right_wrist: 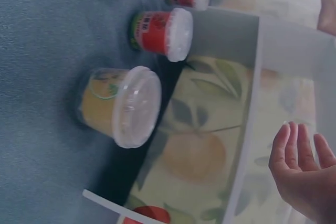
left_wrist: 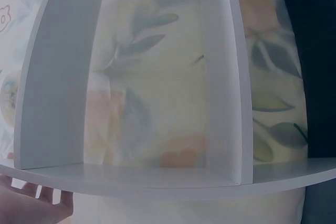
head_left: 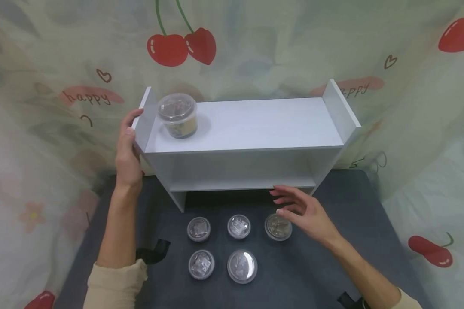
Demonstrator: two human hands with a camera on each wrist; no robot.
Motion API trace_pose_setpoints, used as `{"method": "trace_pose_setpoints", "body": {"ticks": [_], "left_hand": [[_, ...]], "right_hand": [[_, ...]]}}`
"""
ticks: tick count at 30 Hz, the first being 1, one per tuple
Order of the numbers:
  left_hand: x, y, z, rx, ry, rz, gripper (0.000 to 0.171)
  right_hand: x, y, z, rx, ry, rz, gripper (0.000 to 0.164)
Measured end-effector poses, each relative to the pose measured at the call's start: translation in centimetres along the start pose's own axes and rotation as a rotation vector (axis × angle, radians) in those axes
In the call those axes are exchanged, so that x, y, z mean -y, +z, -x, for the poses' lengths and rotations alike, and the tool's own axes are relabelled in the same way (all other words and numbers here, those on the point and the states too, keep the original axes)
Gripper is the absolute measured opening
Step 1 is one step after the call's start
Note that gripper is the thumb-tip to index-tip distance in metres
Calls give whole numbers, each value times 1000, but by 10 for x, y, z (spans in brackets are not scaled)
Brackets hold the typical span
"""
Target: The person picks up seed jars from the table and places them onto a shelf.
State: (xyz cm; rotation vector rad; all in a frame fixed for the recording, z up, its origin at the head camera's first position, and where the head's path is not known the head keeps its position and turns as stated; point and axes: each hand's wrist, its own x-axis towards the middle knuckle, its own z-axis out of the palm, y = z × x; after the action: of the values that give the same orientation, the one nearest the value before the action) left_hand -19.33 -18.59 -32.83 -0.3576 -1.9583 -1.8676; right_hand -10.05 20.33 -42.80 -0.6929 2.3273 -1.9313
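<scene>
My left hand [head_left: 128, 159] grips the left side panel of a white two-tier shelf [head_left: 243, 124]; its fingers [left_wrist: 52, 198] show along the panel's outer face in the left wrist view. A clear lidded cup with yellowish contents [head_left: 178, 118] stands upright on the top board, close to that panel. My right hand [head_left: 303, 212] is in the air with fingers loosely bent and nothing in them. In the head view it overlaps the edge of a lidded cup [head_left: 277, 227] on the table; the right wrist view shows this cup [right_wrist: 118, 106] upright, with yellowish contents.
Several more lidded cups stand in two rows before the shelf, among them a front cup [head_left: 242, 267] and a red-labelled cup [right_wrist: 160, 34]. Black straps [head_left: 154, 253] lie by the left forearm on the dark table [head_left: 294, 274]. A cherry-print curtain [head_left: 255, 51] hangs behind.
</scene>
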Motion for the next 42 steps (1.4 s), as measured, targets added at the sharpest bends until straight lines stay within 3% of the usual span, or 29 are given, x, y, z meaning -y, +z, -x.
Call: {"method": "trace_pose_setpoints", "body": {"ticks": [17,26,42], "left_hand": [[-1,1,0,-1,0,25,47],[-1,0,1,-3,-1,27,47],[1,0,1,-10,12,29,46]], "right_hand": [[-41,2,22,-45,28,89,59],[-59,4,29,-96,-11,148,61],[-55,20,34,-154,-11,260,57]]}}
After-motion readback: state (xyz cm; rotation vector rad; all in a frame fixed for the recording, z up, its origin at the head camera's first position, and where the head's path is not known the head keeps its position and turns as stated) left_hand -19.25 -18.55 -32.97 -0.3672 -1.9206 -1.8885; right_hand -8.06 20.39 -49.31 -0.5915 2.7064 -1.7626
